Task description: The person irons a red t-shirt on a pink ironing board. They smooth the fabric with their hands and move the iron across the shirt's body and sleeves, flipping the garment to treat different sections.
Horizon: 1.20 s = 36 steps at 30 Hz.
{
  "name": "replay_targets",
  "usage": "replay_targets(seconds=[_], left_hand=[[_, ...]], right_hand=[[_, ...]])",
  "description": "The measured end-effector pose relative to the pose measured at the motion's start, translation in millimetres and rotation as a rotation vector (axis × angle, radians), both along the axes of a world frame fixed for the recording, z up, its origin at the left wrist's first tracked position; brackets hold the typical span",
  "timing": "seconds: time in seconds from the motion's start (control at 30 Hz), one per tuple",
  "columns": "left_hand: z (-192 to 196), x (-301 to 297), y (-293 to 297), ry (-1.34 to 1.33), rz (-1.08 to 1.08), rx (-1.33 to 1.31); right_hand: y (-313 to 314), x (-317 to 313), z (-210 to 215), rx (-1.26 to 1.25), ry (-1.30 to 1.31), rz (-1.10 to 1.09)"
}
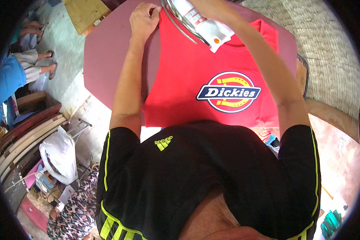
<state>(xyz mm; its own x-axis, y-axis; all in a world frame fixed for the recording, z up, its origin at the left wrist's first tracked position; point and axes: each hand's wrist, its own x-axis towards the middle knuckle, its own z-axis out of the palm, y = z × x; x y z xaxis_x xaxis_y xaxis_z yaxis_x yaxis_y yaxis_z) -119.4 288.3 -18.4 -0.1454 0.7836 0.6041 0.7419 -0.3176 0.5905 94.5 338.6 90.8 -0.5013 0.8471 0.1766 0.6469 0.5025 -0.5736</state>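
Here we are at the ironing table (108,60), a rounded pinkish-mauve top, and a red T-shirt (180,80) lies spread flat across it, chest side up, with a round yellow, red and dark blue emblem (228,92) showing in the middle of the fabric. The shirt's hem end hangs toward the person's body, and the neck end points away to the far side of the table. The left hand (143,19) sits at the shirt's far left corner, fingers curled down and pinching the edge of the red cloth, pressing it to the table. Over on the other side, the right forearm reaches up along the shirt, and the right hand (206,6) is mostly cut off at the top edge of the view; it looks wrapped around the handle of a white iron (204,24), though how tightly I cannot tell from here. The iron has a shiny metal sole rim and a small orange dot on its body, and it rests near the collar end of the shirt, tilted across the fabric. The person wears a black shirt with neon yellow stripes. Off to the left, a white plastic bag (60,156) sits on the floor among clutter, and another person in blue (8,84) sits further back.
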Motion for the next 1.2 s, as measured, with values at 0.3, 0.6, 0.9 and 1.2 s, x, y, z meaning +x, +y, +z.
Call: replay_targets(seconds=[0.3, 0.6, 0.9, 1.2], left_hand=[[-0.1, -4.4, 0.5, 0.041, 0.054, 0.018], [5.5, -23.1, 31.5, -0.376, -0.104, -0.475], [23.2, -35.7, -9.5, -0.338, -0.020, -0.352], [42.5, 90.8, -272.0, 0.178, 0.638, -0.532]], right_hand=[[-38.9, 13.2, 16.0, 0.090, 0.130, 0.242], [-27.1, 42.3, 20.3, -0.119, -0.034, 0.176], [-38.0, 0.8, 43.0, -0.251, -0.022, 0.272], [-24.1, -12.6, 35.6, -0.069, -0.140, 0.478]])
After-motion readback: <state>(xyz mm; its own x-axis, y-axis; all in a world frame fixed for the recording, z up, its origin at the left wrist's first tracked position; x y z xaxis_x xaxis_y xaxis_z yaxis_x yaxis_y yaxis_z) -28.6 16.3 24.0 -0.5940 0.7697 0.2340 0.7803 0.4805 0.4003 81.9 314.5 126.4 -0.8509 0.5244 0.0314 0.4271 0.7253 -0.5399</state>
